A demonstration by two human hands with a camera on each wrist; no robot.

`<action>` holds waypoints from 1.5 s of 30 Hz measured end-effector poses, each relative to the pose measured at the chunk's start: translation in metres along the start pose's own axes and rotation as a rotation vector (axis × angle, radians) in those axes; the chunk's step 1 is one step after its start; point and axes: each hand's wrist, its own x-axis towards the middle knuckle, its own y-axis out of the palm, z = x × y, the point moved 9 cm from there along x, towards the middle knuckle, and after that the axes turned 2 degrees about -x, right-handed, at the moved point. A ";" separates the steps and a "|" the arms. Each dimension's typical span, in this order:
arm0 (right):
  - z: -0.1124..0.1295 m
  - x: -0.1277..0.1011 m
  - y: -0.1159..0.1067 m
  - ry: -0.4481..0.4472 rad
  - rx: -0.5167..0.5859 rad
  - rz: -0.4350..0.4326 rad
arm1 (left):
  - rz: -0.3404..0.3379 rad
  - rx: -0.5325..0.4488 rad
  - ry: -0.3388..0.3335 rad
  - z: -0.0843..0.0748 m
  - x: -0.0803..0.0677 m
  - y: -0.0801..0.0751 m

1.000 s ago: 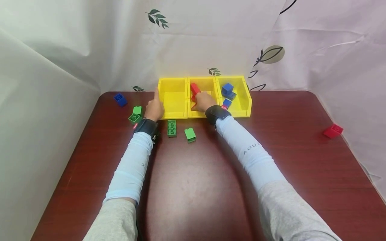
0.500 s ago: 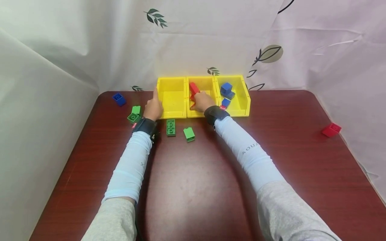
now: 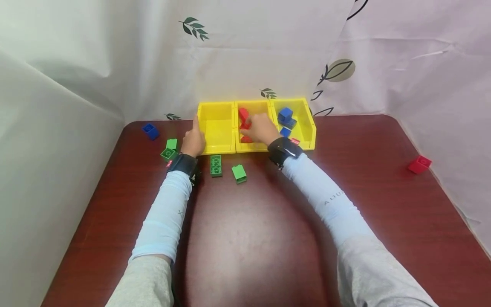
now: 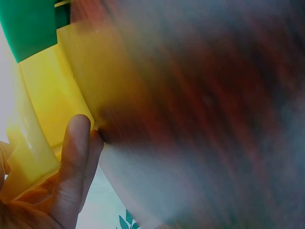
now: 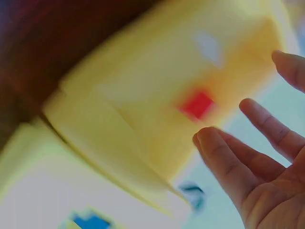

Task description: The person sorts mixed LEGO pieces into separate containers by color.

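Note:
Three yellow bins (image 3: 216, 149) stand side by side at the table's back. My left hand (image 3: 193, 143) holds the left bin's outer wall, index finger stretched along it. In the left wrist view, that wall (image 4: 35, 157) lies between thumb and fingers. My right hand (image 3: 262, 129) is over the middle bin, partly hiding several red building bricks (image 3: 243, 114) there. The right wrist view shows its fingers (image 5: 228, 167) spread, holding nothing, with a blurred red brick (image 5: 198, 105) beyond them. Blue bricks (image 3: 285, 114) lie in the right bin; the left bin's visible floor is bare.
Green bricks (image 3: 216, 165) lie in front of the bins, with more green bricks (image 3: 168, 154) left of my left hand. A blue brick (image 3: 151, 131) sits at the back left. One red brick (image 3: 419, 164) lies near the table's right edge. A patterned white curtain (image 3: 230, 64) hangs behind.
My right hand has let go of a red brick in the middle bin, lifted slightly and shifted right, its fingers spreading. My left hand stays at the left bin's wall. The head view shifts slightly.

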 end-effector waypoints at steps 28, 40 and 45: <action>-0.370 -0.244 -0.134 0.544 -0.103 0.017 | -0.004 0.005 0.008 0.004 0.004 0.000; -0.385 -0.251 -0.125 0.621 -0.076 -0.006 | -0.002 0.012 0.002 0.001 0.005 0.000; -0.383 -0.249 -0.124 0.615 -0.095 -0.008 | 0.004 0.021 -0.002 0.002 0.003 0.000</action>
